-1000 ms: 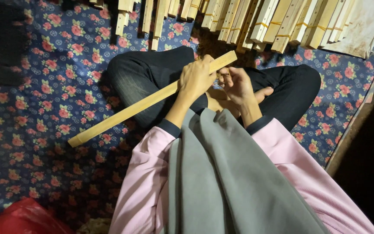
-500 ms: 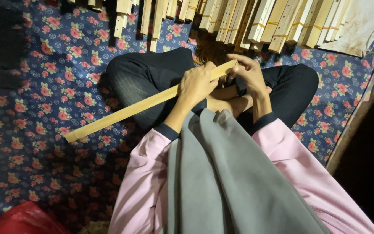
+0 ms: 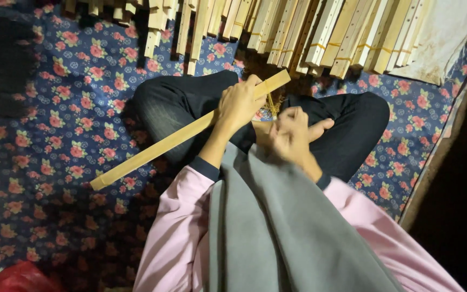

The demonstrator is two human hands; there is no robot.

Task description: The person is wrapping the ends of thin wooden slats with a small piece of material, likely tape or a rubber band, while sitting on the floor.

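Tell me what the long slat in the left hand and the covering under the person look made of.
Slat: apparently bare, unfinished wood, pale tan and matte, square-cut end. Left hand grips it. Floor covering: likely printed woven fabric, navy with pink flowers, soft wrinkles showing.

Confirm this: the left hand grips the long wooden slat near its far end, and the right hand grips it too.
Not quite. The left hand does grip the long wooden slat near its far end, but the right hand is off it, blurred, above the lap. The head view shows this.
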